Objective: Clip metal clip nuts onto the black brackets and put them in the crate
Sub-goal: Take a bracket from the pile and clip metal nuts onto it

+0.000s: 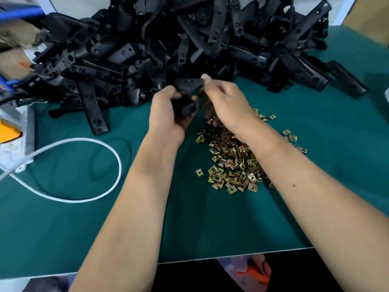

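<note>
Green matting covers the tabletop, with a great heap of black brackets piled just beyond the hands. The left hand has its grip clamped round the lower end of one black bracket, fingers curled about it. The right hand pinches the same bracket's upper end from the other side. Directly below the right wrist lies the scattered pile of metal clip nuts.

The step in hand appears to be fitting a nut onto the held bracket. Whether a nut sits under the right fingertips cannot be told, since fingers and blur hide that edge. The next move likely calls for lining the clip's mouth up with the bracket's edge and pushing it home squarely over a hole.

No crate is plainly in view. A white cable loops left of the grip, and the objects at the far left edge are blurred beyond naming.
</note>
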A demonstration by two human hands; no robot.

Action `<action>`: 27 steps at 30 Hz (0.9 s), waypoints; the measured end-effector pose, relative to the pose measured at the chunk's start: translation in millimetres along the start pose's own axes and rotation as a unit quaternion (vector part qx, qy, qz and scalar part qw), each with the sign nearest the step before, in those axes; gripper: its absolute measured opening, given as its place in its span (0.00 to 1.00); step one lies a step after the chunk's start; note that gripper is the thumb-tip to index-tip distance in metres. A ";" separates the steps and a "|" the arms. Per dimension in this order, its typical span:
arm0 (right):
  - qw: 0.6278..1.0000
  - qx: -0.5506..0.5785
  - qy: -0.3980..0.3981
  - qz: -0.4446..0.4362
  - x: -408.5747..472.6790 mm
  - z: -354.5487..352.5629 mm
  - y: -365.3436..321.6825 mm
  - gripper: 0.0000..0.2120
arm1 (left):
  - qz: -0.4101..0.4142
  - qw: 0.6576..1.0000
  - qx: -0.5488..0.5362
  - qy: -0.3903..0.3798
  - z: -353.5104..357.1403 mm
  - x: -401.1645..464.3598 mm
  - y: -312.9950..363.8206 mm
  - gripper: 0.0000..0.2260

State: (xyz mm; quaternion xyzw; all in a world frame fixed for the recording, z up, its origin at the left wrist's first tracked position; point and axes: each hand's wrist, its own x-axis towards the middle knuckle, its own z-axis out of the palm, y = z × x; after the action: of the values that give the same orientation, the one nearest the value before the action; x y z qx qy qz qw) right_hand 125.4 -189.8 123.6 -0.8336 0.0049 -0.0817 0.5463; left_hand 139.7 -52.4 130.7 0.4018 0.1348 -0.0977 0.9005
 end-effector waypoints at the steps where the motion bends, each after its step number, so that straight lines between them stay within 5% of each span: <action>1: 0.999 0.037 -0.011 0.021 0.1 -2.0 -1.7 0.22 | 0.017 0.998 0.056 0.020 -0.1 2.4 -1.9 0.06; 7: 0.991 0.105 -0.038 0.068 0.2 -4.4 -2.2 0.34 | 0.097 0.944 0.305 0.083 -5.6 9.2 -11.5 0.14; 10: 0.990 0.114 -0.046 0.072 -0.1 -1.3 -0.3 0.25 | 0.156 0.908 0.382 0.074 -5.8 5.7 -11.4 0.14; 15: 0.962 0.231 -0.048 0.135 0.1 -9.8 9.0 0.08 | 0.196 0.895 0.358 0.179 -21.1 19.1 3.8 0.15; 19: 0.967 0.210 0.004 0.145 1.6 -20.5 18.0 0.09 | 0.260 0.855 0.331 0.304 -39.1 31.0 18.2 0.19; 21: 0.985 0.127 0.027 0.109 0.0 -24.3 21.7 0.11 | 0.267 0.801 0.409 0.347 -44.5 33.7 22.3 0.26; 24: 0.992 -0.037 0.116 -0.028 -3.0 -26.3 21.8 0.09 | 0.331 0.667 0.530 0.407 -40.5 26.6 20.5 0.25; 27: 0.962 -0.152 0.163 -0.159 -6.2 -24.2 13.7 0.07 | 0.492 0.602 0.536 0.330 -25.8 13.6 12.9 0.17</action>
State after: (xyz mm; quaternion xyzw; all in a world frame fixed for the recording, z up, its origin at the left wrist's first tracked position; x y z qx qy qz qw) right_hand 117.0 -216.7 119.7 -0.8721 -0.0265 -0.3010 0.3850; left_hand 151.9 -25.6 118.8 0.8227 0.1281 0.4445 0.3303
